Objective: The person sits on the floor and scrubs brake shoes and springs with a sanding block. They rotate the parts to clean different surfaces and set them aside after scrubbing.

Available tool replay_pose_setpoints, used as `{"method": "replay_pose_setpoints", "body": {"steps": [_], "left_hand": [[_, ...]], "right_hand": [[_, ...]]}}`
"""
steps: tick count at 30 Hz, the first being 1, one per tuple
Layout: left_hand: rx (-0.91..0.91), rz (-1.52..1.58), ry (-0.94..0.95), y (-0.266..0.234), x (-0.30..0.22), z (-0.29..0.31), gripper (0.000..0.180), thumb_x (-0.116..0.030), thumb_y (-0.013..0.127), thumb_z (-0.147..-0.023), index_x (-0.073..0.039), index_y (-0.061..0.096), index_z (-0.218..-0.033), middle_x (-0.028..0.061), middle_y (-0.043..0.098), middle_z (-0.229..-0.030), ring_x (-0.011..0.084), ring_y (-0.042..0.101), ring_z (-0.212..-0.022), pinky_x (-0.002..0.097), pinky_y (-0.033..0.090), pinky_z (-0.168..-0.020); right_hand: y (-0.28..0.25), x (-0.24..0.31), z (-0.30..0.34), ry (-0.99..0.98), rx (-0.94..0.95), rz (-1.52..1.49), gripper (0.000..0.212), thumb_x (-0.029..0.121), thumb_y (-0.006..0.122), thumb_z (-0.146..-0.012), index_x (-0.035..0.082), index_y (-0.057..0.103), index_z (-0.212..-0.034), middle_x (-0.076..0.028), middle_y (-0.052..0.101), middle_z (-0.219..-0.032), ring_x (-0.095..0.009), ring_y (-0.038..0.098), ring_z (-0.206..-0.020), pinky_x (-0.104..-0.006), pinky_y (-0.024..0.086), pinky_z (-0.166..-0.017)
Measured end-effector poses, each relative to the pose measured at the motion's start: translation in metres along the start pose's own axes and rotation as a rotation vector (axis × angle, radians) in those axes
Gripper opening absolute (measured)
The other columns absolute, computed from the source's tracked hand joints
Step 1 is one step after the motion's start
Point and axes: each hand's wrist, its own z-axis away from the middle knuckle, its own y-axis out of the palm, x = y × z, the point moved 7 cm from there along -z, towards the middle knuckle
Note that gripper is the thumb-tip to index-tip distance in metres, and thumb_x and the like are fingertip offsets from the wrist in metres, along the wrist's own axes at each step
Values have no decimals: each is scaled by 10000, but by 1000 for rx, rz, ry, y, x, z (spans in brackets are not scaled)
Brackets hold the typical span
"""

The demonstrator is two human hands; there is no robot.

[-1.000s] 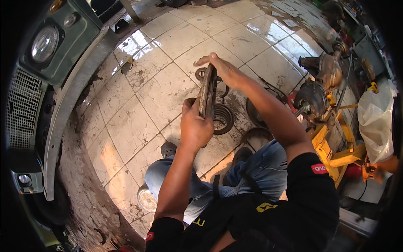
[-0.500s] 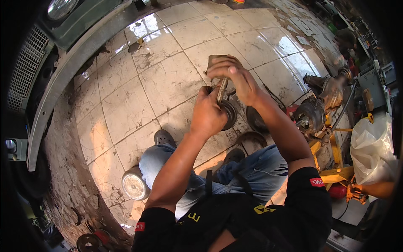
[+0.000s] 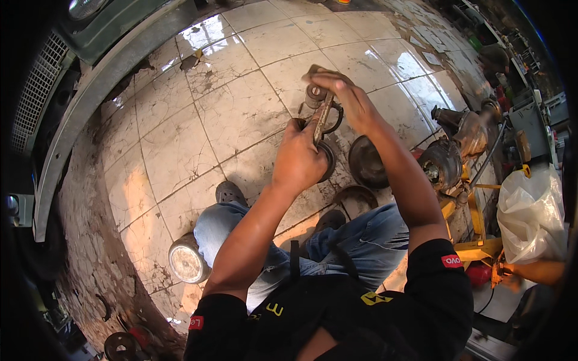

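Left grip (image 3: 299,159) is clasping metal part (image 3: 323,117); right grip (image 3: 352,103), closure unclear, is covering far edge; floor (image 3: 238,102) is extending leftward.

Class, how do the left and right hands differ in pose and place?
The left hand curls around the near end of the metal part; the right hand is outstretched over its far end. The left hand sits lower in view, the right hand higher. Both are bare.

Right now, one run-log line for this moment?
left hand: holding worn metal piece | right hand: at its far end, grip unclear | floor: dark round dish, pale-topped can
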Motion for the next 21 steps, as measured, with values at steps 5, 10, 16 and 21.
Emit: {"method": "replay_pose_setpoints", "body": {"steps": [5, 10, 16, 21], "left_hand": [[-39, -23, -41, -6, 2, 0, 499, 5, 554, -733, 2, 570, -1231, 289, 558, -1117, 455, 525, -1099, 454, 444, -984], [-40, -32, 35, 3, 5, -2, 592, -26, 550, -734, -54, 540, -1325, 309, 547, -1121, 470, 548, -1058, 452, 467, -960], [-76, -68, 60, -5, 13, 0, 660, -9, 545, -715, -59, 518, -1372, 317, 539, -1121, 460, 552, -1066, 451, 478, -946], [-35, -38, 7, -1, 7, -3, 673, -19, 543, -720, -78, 504, -1389, 299, 540, -1097, 452, 550, -1059, 457, 472, -949]], "right_hand": [[14, 35, 2, -215, 123, 160, 633, 453, 190, -1058, 36, 623, -1255, -114, 600, -1316, -267, 421, -1365, -406, 292, -1152], [-3, 14, 5, -107, 47, 132, 645, 497, 166, -1048, 84, 554, -1355, -146, 459, -1463, -302, 333, -1422, -432, 252, -1182], [23, 43, 22, -228, 167, 239, 625, 494, 173, -1050, 100, 508, -1401, -148, 447, -1478, -311, 246, -1463, -482, 248, -1174], [-6, -3, 9, 68, -53, 36, 547, 430, 264, -1066, 71, 501, -1405, -168, 457, -1469, -317, 353, -1416, -396, 308, -1142]]}}
